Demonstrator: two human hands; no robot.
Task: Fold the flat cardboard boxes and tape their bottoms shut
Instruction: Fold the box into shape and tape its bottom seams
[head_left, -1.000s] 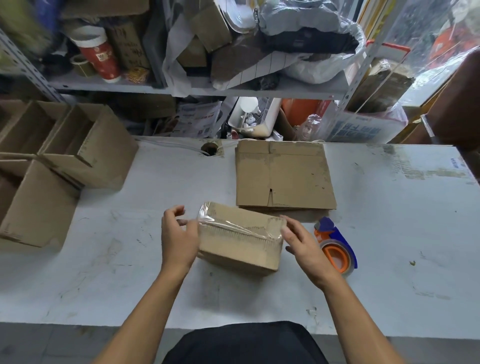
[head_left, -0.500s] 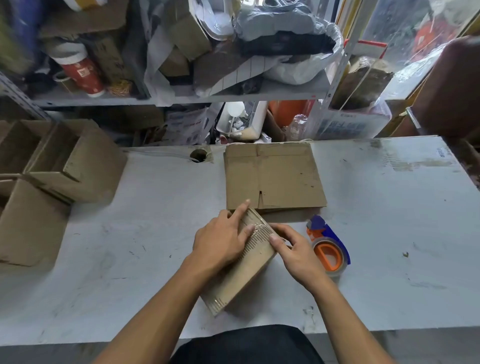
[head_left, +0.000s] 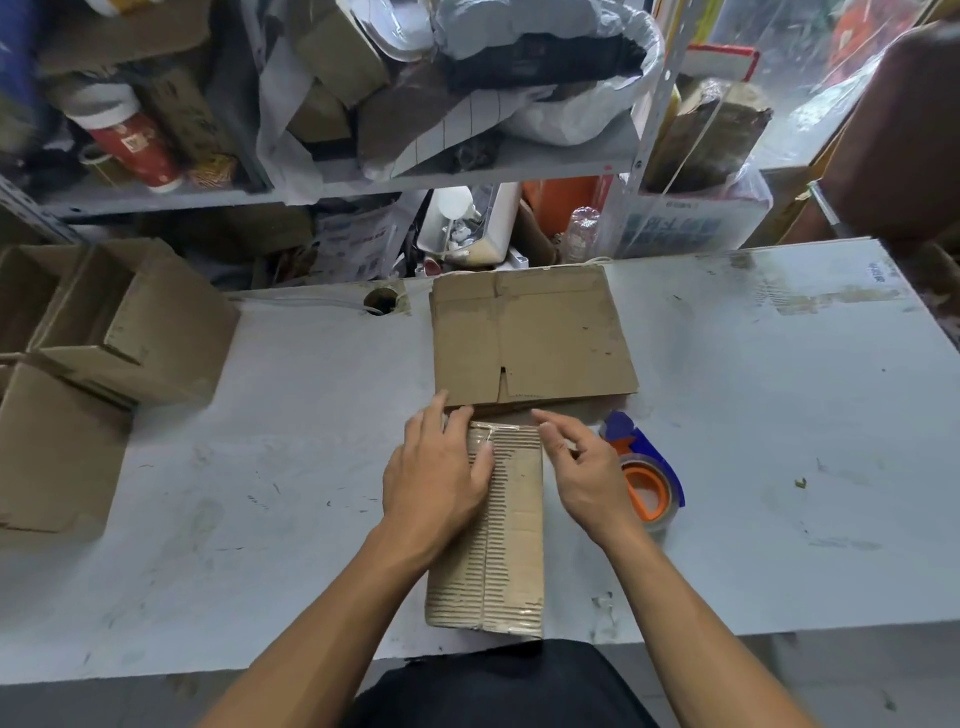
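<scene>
Both hands are open: left hand (head_left: 439, 480) presses flat on the taped cardboard box (head_left: 506, 545); right hand (head_left: 584, 475) hovers beside it, fingers relaxed.

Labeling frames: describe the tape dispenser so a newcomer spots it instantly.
On the grey table, look just past the right hand, beside the box that the left hand presses. The tape dispenser lies there, near the flat cardboard stack: the only blue and orange thing among brown cardboard.
</scene>
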